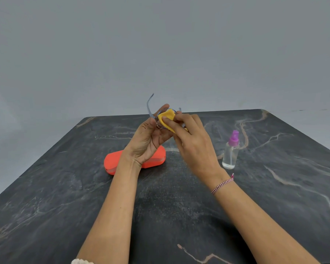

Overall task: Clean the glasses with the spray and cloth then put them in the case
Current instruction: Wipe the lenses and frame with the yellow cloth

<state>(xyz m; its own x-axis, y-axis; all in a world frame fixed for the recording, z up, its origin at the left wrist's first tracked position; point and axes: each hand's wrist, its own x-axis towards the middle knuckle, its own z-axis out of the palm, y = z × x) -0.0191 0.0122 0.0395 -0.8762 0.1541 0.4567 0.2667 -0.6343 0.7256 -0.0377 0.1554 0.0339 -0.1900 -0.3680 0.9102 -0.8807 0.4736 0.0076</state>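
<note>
My left hand (pixel 149 138) holds the glasses (pixel 150 108) up above the table, fingers curled round the frame; one thin blue-grey temple sticks up past the fingers. My right hand (pixel 191 141) pinches a yellow cloth (pixel 167 118) against a lens. Most of the frame is hidden by the cloth and both hands. The orange glasses case (pixel 112 162) lies shut on the table under my left wrist. The clear spray bottle (pixel 230 151) with a purple nozzle stands upright to the right of my right hand.
The dark marble table (pixel 179 206) runs to a far edge just behind my hands, with a plain grey wall beyond. A braided band circles my right wrist.
</note>
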